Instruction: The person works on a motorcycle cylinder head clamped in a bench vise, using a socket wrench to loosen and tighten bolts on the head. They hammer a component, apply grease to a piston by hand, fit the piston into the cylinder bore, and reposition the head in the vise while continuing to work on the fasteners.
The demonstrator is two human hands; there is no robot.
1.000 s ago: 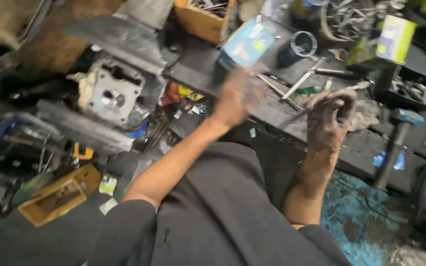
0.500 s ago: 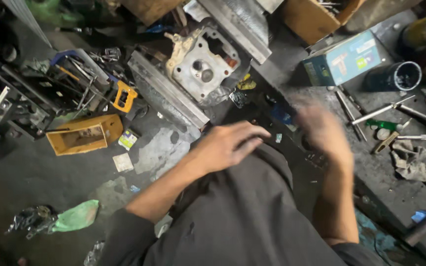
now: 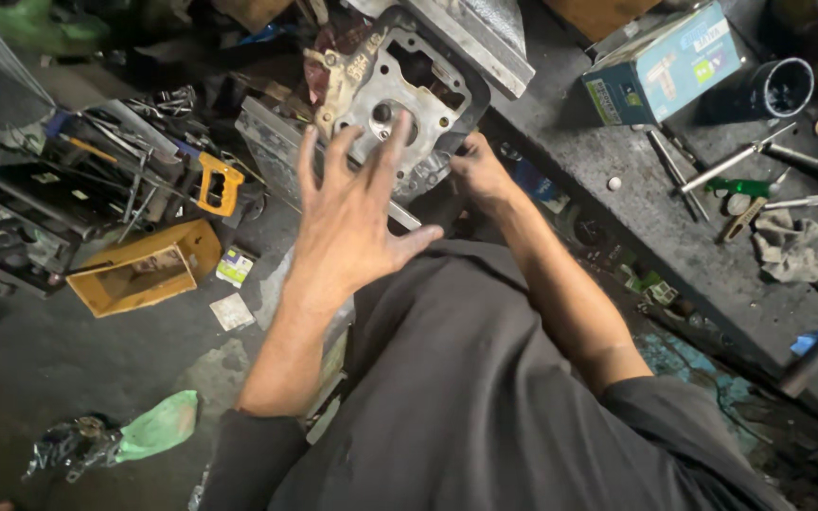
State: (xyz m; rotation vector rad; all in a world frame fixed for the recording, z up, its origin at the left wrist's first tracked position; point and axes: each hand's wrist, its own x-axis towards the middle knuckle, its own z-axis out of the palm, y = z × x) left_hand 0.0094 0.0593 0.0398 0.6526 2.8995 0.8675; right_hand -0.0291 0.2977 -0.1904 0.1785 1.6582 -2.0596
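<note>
Hands are both at a grey metal engine casting (image 3: 400,95) lying in the upper middle of the frame, its flat machined face up and its bores and bolt holes showing. Left hand (image 3: 352,222) is spread wide, fingers fanned and apart, held over the casting's near edge with the fingertips just reaching it; it grips nothing. Right hand (image 3: 477,170) is at the casting's lower right corner, fingers curled down at that edge; whether it has hold of the corner or only rests against it cannot be told. Casting sits partly on a ribbed metal plate (image 3: 272,151) and close beside a steel bar (image 3: 485,38), so its upper and right sides are hemmed in; the near side, toward the body, is the freer one. Workbench (image 3: 636,227) runs down the right of the frame, carrying a blue box (image 3: 665,66), loose hand tools (image 3: 731,166) and a rag (image 3: 797,246). Lower left holds a yellow tray (image 3: 139,274), a green bag (image 3: 158,426) and bare floor (image 3: 78,369), the widest open room in view.
</note>
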